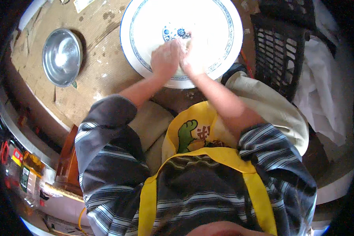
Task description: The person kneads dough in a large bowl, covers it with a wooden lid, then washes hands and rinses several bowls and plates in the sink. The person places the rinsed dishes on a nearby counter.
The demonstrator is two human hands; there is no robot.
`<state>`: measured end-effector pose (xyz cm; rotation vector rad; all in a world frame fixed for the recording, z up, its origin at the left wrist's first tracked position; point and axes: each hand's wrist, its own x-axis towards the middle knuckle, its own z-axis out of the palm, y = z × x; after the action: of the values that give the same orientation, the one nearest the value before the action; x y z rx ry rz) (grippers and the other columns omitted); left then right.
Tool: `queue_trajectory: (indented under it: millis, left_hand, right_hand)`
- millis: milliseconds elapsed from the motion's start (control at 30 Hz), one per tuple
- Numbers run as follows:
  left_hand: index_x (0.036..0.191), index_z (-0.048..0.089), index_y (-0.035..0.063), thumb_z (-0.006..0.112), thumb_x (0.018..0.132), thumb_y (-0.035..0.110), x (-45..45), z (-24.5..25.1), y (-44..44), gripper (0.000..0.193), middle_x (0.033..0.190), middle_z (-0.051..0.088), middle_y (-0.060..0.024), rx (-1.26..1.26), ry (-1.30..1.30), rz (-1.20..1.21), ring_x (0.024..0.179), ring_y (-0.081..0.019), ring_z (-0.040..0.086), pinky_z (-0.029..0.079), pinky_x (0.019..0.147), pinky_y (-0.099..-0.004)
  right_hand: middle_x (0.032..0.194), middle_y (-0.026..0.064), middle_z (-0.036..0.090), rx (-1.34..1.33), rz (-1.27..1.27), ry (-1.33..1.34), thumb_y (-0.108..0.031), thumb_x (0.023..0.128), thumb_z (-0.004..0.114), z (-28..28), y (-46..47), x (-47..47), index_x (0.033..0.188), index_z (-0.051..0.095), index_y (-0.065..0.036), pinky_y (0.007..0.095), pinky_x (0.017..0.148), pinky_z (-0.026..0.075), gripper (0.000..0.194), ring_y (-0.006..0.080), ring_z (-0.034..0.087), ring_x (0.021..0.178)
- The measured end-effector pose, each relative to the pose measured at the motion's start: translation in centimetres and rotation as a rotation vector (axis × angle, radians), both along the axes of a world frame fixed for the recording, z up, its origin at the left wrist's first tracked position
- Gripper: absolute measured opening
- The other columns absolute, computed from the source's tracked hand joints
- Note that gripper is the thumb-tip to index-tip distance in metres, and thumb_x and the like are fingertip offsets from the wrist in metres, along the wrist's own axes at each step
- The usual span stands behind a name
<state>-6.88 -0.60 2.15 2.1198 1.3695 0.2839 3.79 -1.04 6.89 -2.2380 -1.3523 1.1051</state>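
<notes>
Below my chest a large white enamel basin (224, 63) with a blue patterned band and blue flowers at its centre stands in front of me. Over its near half, my left hand (166, 57) and my right hand (190, 60) press together, fingers curled inward. A pale, floury mass, probably dough (181, 71), shows in part under and between them; glare and the hands hide most of it. Whitish residue coats the fingers. Whether something is held between the palms cannot be made out.
A shiny metal bowl (62, 57) stands left of the basin on stained cardboard (103, 66). A black plastic crate (275, 56) is at the right, beside whitish plastic sheeting (318, 97). Bottles and packages (28, 177) stand at the lower left.
</notes>
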Motion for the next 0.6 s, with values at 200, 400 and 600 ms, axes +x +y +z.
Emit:
queue_trajectory:
  millis: [200,400,600]
  left_hand:
    - [0.112,0.052,0.0041,0.045,0.083,0.023,3.2,2.5,-2.4,0.035,0.115,0.051,-0.0089,0.012,-0.141,0.279,0.108,-0.0256,0.043,0.024,0.095,-0.0404]
    - [0.103,0.054,0.0068,0.047,0.082,0.022,4.2,0.2,1.1,0.027,0.108,0.054,-0.0124,-0.058,-0.112,0.426,0.100,-0.0293,0.047,0.029,0.088,-0.0419]
    - [0.097,0.055,0.0100,0.045,0.084,0.029,4.4,-3.1,5.0,0.026,0.091,0.058,-0.0065,-0.063,0.049,0.573,0.079,-0.0280,0.054,0.034,0.077,-0.0454]
  right_hand:
    - [0.123,0.0064,0.048,0.069,0.066,-0.348,-0.031,0.080,0.048,-4.5,-3.3,0.8,0.121,0.047,-0.011,0.0480,0.093,0.029,0.045,0.0335,0.041,0.109]
    - [0.121,0.0014,0.048,0.232,0.290,-0.447,-0.031,0.077,0.046,-6.5,0.2,1.9,0.115,0.053,-0.015,0.0480,0.092,0.028,0.041,0.0263,0.040,0.113]
    - [0.112,0.0020,0.052,0.435,0.621,-0.462,-0.028,0.077,0.046,-8.1,4.9,2.7,0.107,0.055,-0.013,0.0458,0.092,0.027,0.035,0.0254,0.043,0.107]
